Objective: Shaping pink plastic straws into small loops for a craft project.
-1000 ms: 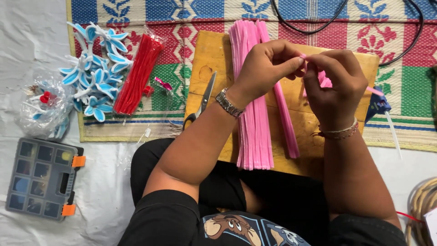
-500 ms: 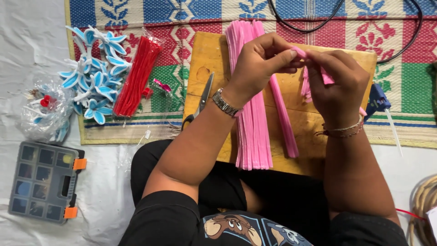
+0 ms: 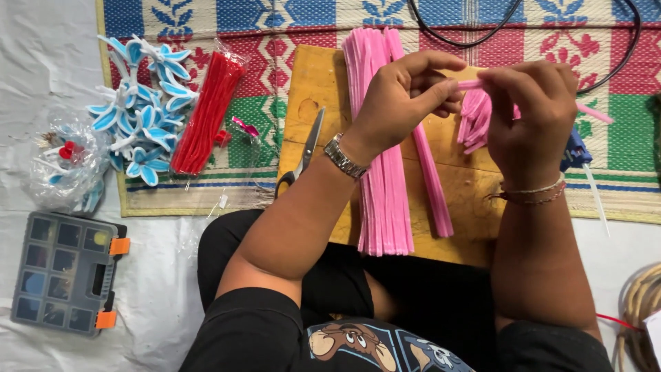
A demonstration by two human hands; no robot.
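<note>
both hands, left hand [image 3: 406, 96] and right hand [image 3: 533, 110], pinch a pink pipe cleaner [image 3: 475, 114] above the wooden board's [image 3: 313, 83] far right corner; its folded middle is hidden behind fingers. the board lies on a woven mat [image 3: 275, 27].

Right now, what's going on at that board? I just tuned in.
A seated person is working pink pipe cleaners over a wooden board. The left hand pinches one pink pipe cleaner at its end, and the right hand grips it together with a small bunch of short pink pieces. A long pink bundle and scissors lie on the board; red pipe cleaners lie on the mat.
</note>
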